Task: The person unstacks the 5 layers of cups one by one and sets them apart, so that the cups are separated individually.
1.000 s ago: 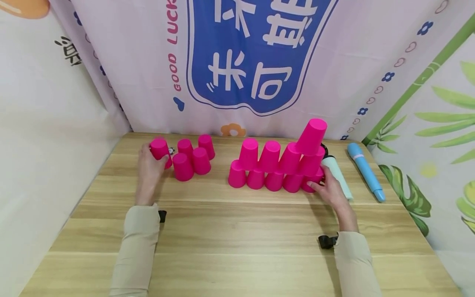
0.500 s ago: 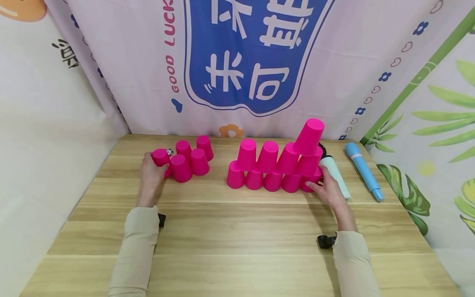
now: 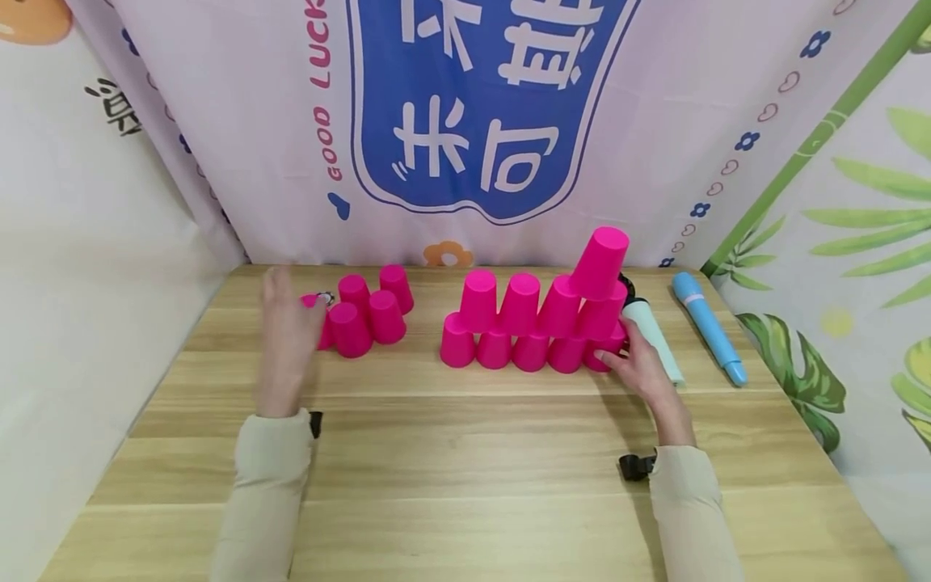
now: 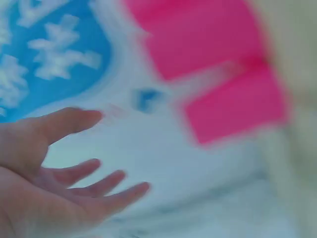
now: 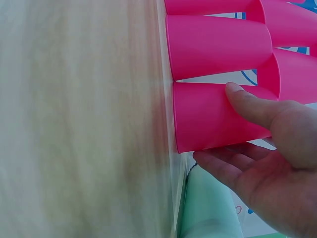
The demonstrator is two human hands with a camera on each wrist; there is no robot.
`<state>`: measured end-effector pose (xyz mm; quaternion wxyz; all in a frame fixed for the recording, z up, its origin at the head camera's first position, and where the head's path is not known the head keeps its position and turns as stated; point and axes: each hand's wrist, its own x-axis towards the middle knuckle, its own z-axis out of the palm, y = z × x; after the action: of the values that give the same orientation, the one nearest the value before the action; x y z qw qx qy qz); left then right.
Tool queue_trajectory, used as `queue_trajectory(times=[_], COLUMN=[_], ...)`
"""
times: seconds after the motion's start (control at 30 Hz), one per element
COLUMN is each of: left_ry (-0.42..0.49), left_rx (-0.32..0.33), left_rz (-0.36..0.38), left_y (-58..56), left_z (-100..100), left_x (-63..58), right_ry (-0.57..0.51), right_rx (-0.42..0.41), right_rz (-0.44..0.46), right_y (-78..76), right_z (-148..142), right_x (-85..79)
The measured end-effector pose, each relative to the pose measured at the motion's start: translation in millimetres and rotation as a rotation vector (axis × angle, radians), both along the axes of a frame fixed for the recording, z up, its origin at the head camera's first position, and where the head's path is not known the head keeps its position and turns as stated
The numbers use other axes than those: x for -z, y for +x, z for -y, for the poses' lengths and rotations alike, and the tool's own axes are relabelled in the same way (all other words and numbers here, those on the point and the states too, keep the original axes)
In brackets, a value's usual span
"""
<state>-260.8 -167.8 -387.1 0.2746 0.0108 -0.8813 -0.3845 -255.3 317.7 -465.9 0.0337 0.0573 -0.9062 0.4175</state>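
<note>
Left hand (image 3: 285, 335): grip released; thumb and fingers spread, nothing between them in the left wrist view. Blurred in the head view, just left of a cluster of pink cups.

Cluster, left part of counter (image 3: 451, 469): five, all inverted. Four show well; the fifth cup (image 3: 326, 335), nearest the hand, is partly hidden by it. A small round object (image 3: 327, 298), too small to identify, lies just behind.

Cup stack (image 3: 519, 307), right of centre: inverted pink cups in three tiers. Bottom row, five; second row, four, each across two below; one top cup (image 3: 600, 263), over the right end.

Right hand (image 3: 643, 365): grip grasping the end cup (image 3: 602, 356) of the bottom row at the right, thumb on the near side, fingers on the opposite side.

Mint-green cylinder (image 3: 657, 339), dark-ended: lying just right of the stack.

Blue capped cylinder (image 3: 709, 327): lying further right.

Hanging cloth (image 3: 291, 234), behind counter: white, lettered "GOOD LUCK", with a blue panel.
</note>
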Motion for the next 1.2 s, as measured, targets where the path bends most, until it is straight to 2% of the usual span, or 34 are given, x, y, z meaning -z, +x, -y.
queue_trajectory(times=[0.07, 0.13, 0.17, 0.2, 0.27, 0.33, 0.43, 0.53, 0.6, 0.67, 0.83, 0.97, 1.2], left_ry=[-0.009, -0.021, -0.023, -0.015, 0.023, 0.061, 0.082, 0.043, 0.014, -0.016, -0.063, -0.079, -0.057], left_rx=[0.091, 0.227, 0.302, 0.379, 0.540, 0.659, 0.743, 0.732, 0.705, 0.677, 0.603, 0.561, 0.588], left_rz=[-0.168, -0.316, -0.369, -0.388, -0.382, -0.314, -0.141, 0.018, 0.079, 0.108, 0.119, 0.119, 0.102], left_y=[6.0, 9.4, 10.6, 12.3, 15.2, 16.6, 14.7, 8.0, 3.5, 0.3, -2.3, -6.8, -18.1], left_z=[-35, -75, -96, -117, -156, -189, -227, -255, -268, -278, -290, -296, -301], left_x=[-18.1, -32.0, -37.9, -44.1, -54.6, -63.5, -72.9, -75.8, -73.8, -70.0, -61.8, -62.2, -59.0], right_ry=[0.001, 0.007, 0.006, 0.006, 0.006, 0.003, -0.013, -0.033, -0.044, -0.050, -0.050, -0.039, -0.025], right_rx=[0.003, 0.006, 0.008, 0.011, 0.014, 0.016, 0.011, 0.003, -0.007, -0.013, -0.014, -0.013, -0.009], right_rz=[-0.001, -0.001, -0.002, -0.004, -0.003, 0.001, 0.009, 0.006, 0.003, 0.003, 0.014, 0.001, 0.014], right_y=[-1.0, -0.6, -0.5, -0.3, 0.2, 0.4, 0.6, 1.0, 1.7, 3.1, 6.4, 5.0, 2.1], right_z=[-1, -2, -2, -3, -5, -6, -6, -4, -2, 0, 2, 1, 0], right_x=[-2.9, -5.0, -5.6, -5.8, -5.3, -3.5, -0.2, 2.8, 4.8, 6.7, 9.6, 7.9, 1.1])
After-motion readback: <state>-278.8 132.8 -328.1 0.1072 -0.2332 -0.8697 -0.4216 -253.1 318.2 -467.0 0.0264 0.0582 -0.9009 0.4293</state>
